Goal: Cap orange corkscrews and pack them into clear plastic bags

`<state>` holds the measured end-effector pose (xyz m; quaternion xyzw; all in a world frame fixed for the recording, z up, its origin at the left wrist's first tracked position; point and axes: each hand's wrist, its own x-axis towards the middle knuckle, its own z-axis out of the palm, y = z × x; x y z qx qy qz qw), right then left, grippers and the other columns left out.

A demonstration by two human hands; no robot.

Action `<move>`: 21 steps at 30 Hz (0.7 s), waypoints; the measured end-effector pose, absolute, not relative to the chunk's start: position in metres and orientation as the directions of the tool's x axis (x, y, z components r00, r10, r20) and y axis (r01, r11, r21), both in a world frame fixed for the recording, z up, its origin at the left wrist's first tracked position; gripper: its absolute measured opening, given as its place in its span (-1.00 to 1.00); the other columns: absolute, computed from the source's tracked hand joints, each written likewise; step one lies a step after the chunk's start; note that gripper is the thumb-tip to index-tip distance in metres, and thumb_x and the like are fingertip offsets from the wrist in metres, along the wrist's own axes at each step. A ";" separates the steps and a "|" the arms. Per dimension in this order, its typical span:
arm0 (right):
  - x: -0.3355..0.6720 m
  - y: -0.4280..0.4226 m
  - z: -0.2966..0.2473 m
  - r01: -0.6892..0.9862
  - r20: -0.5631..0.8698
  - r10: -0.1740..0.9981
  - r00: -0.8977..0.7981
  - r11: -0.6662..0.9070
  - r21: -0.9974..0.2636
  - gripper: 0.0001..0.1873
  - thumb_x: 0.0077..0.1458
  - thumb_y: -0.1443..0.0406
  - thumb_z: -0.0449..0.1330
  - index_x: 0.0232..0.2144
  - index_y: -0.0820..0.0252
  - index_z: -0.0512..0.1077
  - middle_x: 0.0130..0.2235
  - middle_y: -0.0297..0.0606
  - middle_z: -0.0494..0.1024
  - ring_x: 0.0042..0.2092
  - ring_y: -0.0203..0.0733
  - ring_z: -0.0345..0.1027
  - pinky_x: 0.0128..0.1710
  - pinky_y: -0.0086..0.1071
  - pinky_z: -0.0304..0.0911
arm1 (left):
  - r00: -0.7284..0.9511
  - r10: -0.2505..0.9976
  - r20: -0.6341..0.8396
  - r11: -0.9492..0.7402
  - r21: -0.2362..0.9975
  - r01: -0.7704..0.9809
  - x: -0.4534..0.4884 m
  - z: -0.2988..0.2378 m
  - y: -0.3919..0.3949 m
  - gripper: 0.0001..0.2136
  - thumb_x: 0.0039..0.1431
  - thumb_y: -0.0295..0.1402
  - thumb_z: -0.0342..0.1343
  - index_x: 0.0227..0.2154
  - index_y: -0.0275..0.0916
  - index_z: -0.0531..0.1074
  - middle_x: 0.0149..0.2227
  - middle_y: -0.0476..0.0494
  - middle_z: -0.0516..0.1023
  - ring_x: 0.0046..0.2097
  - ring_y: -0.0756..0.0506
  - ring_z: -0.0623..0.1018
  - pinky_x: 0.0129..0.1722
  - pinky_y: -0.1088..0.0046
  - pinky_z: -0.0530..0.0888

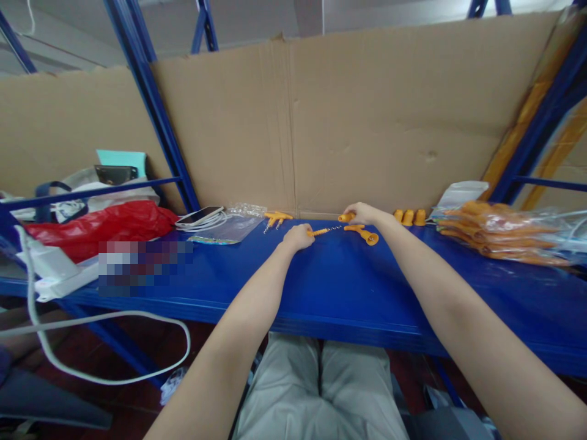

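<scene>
**Steady the screw, line up the cap**

I take the flared orange piece (370, 238), lying on the blue table (339, 281), as my landmark. Just to its left, my left hand (299, 237) is closed around one end of an orange corkscrew (320, 232), whose metal spiral (336, 228) points towards that piece. The tip ends very near it; whether they touch I cannot tell. Just beyond the flared piece and a little left, my right hand (363, 214) pinches an orange cap (347, 217) in its fingers, apart from the spiral.

To handle these well, I would hold the corkscrew firmly by its orange end, well back from the sharp point, and level the spiral so that it doesn't scrape. The cap is best gripped by its sides, fingertips clear of its mouth; which way that mouth faces is too small to tell. Any meeting of the two should be straight and slow, since a slanted tip could catch the rim or prick me.

Farther left of the flared piece lie more corkscrews (277, 217); to its right stand three orange caps (408, 217).
</scene>
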<state>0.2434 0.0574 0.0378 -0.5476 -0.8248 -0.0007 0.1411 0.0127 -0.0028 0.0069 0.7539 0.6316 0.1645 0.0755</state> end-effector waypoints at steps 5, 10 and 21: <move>0.221 0.043 0.048 0.920 0.065 0.918 -0.391 0.392 -0.017 -0.59 -0.14 0.44 0.23 -0.16 0.17 0.53 -0.21 -0.24 0.60 -0.25 -0.17 0.44 -0.36 -0.45 0.24 | 0.157 0.974 0.163 -0.201 0.302 0.932 0.012 0.006 -0.001 -0.71 0.07 -0.40 0.05 -0.11 -0.18 0.45 -0.24 -0.15 0.60 -0.14 -0.13 0.56 -0.12 0.40 0.44; 0.225 0.041 0.048 0.953 0.058 0.951 -0.303 0.300 0.049 -0.60 -0.15 0.46 0.21 -0.18 0.18 0.54 -0.28 -0.23 0.60 -0.33 -0.20 0.43 -0.44 -0.46 0.20 | 0.133 0.979 0.156 -0.178 0.321 0.930 0.012 0.005 -0.002 -0.71 0.06 -0.40 0.06 -0.11 -0.17 0.45 -0.24 -0.14 0.60 -0.16 -0.10 0.56 -0.14 0.43 0.44; 0.217 0.054 0.045 0.812 0.123 0.830 -0.544 0.558 -0.171 -0.71 -0.26 0.31 0.35 -0.35 0.07 0.59 -0.39 -0.33 0.61 -0.37 -0.19 0.45 -0.39 -0.42 0.30 | 0.128 0.971 0.201 -0.188 0.319 0.929 0.013 0.005 -0.002 -0.75 0.02 -0.39 0.10 -0.19 -0.18 0.49 -0.16 -0.19 0.59 -0.10 -0.15 0.56 -0.13 0.40 0.46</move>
